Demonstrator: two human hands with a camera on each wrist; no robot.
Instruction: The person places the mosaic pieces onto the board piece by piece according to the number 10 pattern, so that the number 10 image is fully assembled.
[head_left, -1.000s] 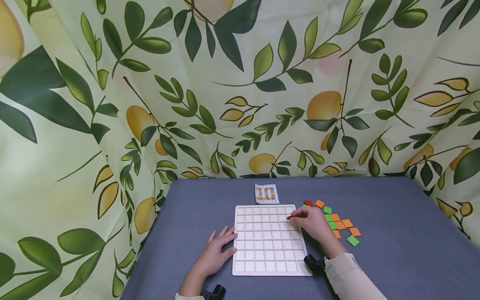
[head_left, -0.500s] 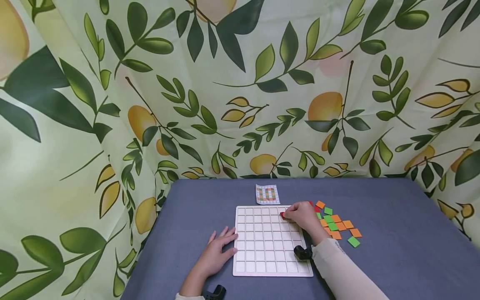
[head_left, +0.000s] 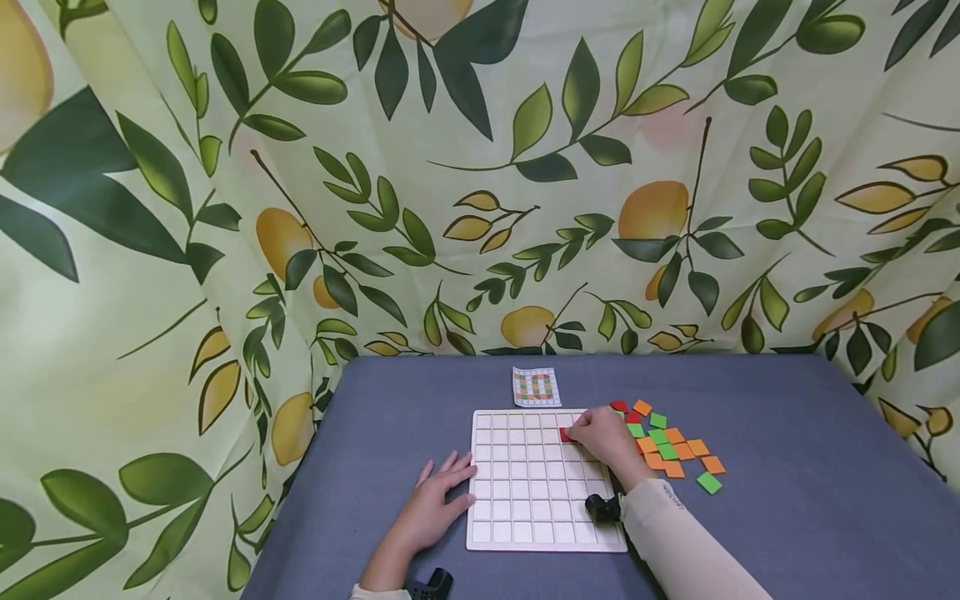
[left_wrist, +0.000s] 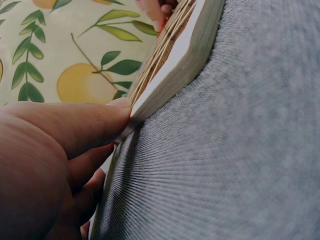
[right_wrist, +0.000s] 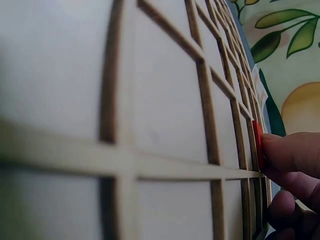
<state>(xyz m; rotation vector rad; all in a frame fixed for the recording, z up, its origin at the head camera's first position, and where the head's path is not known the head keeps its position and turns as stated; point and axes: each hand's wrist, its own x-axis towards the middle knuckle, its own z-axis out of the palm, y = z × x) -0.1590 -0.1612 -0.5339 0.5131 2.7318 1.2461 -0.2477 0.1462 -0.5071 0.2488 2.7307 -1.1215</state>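
A white grid board with raised lines lies on the table. My right hand is over its upper right part and pinches a red square tile. In the right wrist view, the fingertips are on the red tile, which sits at a cell of the grid, partly hidden by the fingers. My left hand rests at the board's left edge with its fingers extended. The left wrist view shows the thumb touching the board's side.
Loose orange tiles, green tiles and red tiles lie right of the board. A small card with a coloured grid pattern lies behind it. A leaf-and-fruit patterned curtain stands beyond the grey-blue tabletop.
My right hand has moved left over the board with the red tile and lowered it onto a cell in the upper right part. The left hand has stayed at the board's edge.
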